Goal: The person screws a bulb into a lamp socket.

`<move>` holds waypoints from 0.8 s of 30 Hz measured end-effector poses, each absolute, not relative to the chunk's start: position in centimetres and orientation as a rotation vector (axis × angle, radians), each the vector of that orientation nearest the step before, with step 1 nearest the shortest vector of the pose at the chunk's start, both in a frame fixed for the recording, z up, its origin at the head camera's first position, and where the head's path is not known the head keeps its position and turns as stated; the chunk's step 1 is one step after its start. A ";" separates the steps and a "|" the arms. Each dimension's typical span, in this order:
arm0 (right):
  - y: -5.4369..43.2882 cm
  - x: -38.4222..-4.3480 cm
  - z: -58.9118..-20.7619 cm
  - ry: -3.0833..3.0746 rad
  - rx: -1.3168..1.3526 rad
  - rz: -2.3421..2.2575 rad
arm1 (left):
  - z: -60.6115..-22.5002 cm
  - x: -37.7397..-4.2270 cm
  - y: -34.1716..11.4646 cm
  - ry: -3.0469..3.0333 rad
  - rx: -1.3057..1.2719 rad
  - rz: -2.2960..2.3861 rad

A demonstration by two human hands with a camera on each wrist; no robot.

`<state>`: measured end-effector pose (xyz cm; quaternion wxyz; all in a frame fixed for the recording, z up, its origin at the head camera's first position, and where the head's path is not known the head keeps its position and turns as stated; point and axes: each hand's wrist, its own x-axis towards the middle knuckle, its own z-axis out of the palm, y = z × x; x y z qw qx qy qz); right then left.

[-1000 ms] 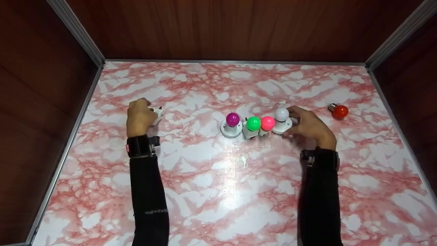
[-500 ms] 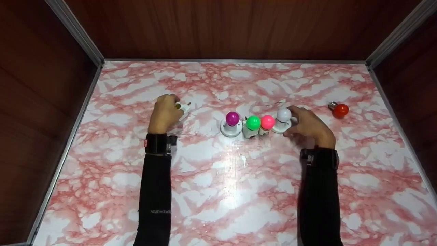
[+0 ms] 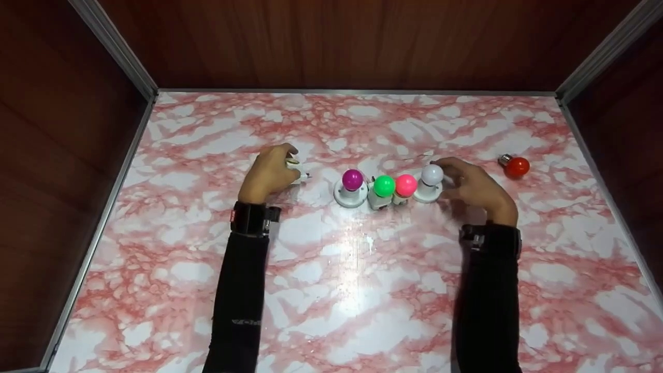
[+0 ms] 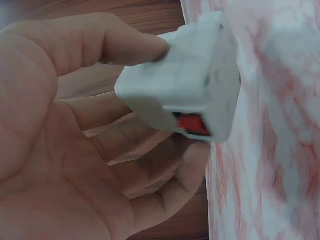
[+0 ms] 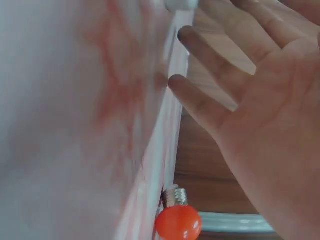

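My left hand (image 3: 268, 173) grips a white plug-in bulb socket (image 4: 175, 75) between thumb and fingers. A red switch (image 4: 194, 123) shows on the socket's side in the left wrist view. In the head view, the socket is partly hidden by the hand, with a pin pointing right. My right hand (image 3: 476, 187) is beside a white bulb (image 3: 432, 174) standing in a round white holder (image 3: 428, 195). Its fingers are loosely extended in the right wrist view, and nothing lies in the palm. Whether the fingertips touch the holder is hard to tell.
A purple bulb (image 3: 352, 180) in a round base, a green bulb (image 3: 384, 186) and a pink bulb (image 3: 406, 185) in sockets stand in a row left of the white one. A loose orange-red bulb (image 3: 517, 167) lies at the right. Brown panels (image 3: 331, 46) wall the marbled table.
The left hand has carried the socket rightward, closer to the row of bulbs. The white bulb's holder has shifted very slightly, and the right hand has drawn a little away from it.
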<state>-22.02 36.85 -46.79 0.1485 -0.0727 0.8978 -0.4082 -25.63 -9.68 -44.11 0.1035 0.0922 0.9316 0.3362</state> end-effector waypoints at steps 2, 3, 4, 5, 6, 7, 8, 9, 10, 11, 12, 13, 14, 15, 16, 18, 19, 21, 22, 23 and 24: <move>37.4 -21.9 -46.4 2.637 -0.161 -1.201 | -44.0 -25.5 -9.7 2.763 0.255 0.983; 37.8 -21.8 -46.1 2.674 -0.111 -1.198 | -43.9 -25.5 -9.7 2.764 0.246 0.986; 38.2 -21.8 -45.8 2.706 -0.046 -1.189 | -43.8 -25.4 -9.7 2.764 0.240 0.990; 38.6 -21.7 -45.6 2.756 0.013 -1.171 | -43.8 -25.4 -9.7 2.760 0.234 0.995; 39.0 -21.7 -45.4 2.804 0.077 -1.152 | -43.7 -25.3 -9.7 2.753 0.230 1.002; 39.4 -21.8 -45.2 2.837 0.144 -1.140 | -43.6 -25.2 -9.6 2.748 0.225 1.009; 39.8 -21.8 -45.1 2.876 0.200 -1.125 | -43.5 -25.2 -9.6 2.744 0.224 1.015; 40.2 -21.9 -44.9 2.924 0.240 -1.106 | -43.4 -25.1 -9.5 2.742 0.224 1.017; 40.7 -22.0 -45.0 2.979 0.262 -1.082 | -43.3 -25.1 -9.5 2.743 0.222 1.015; 41.1 -22.1 -45.0 3.032 0.279 -1.058 | -43.2 -25.0 -9.5 2.744 0.217 1.016; 41.5 -22.2 -45.1 3.058 0.308 -1.046 | -43.2 -25.0 -9.4 2.747 0.211 1.016; 41.8 -22.2 -45.2 3.068 0.350 -1.030 | -43.1 -24.9 -9.4 2.752 0.204 1.013; 42.1 -22.2 -45.4 3.087 0.382 -1.017 | -43.0 -24.9 -9.4 2.758 0.199 1.012; 42.5 -22.2 -45.6 3.087 0.417 -1.009 | -42.9 -24.8 -9.4 2.764 0.195 1.011; 42.8 -22.2 -45.7 3.075 0.452 -0.999 | -42.9 -24.8 -9.4 2.770 0.192 1.012; 43.3 -22.1 -46.0 3.027 0.531 -0.992 | -42.8 -24.9 -9.5 2.783 0.193 1.017; 43.6 -22.1 -46.1 3.002 0.563 -0.990 | -42.8 -24.9 -9.5 2.789 0.199 1.021; 43.9 -22.2 -46.3 2.973 0.596 -0.988 | -42.9 -25.0 -9.6 2.799 0.205 1.035; 44.1 -22.3 -46.3 2.958 0.611 -0.989 | -42.9 -25.0 -9.7 2.803 0.210 1.043; 44.2 -22.3 -46.4 2.940 0.619 -0.991 | -42.9 -25.1 -9.7 2.812 0.221 1.048; 44.3 -22.4 -46.4 2.931 0.625 -0.991 | -42.9 -25.1 -9.8 2.819 0.236 1.052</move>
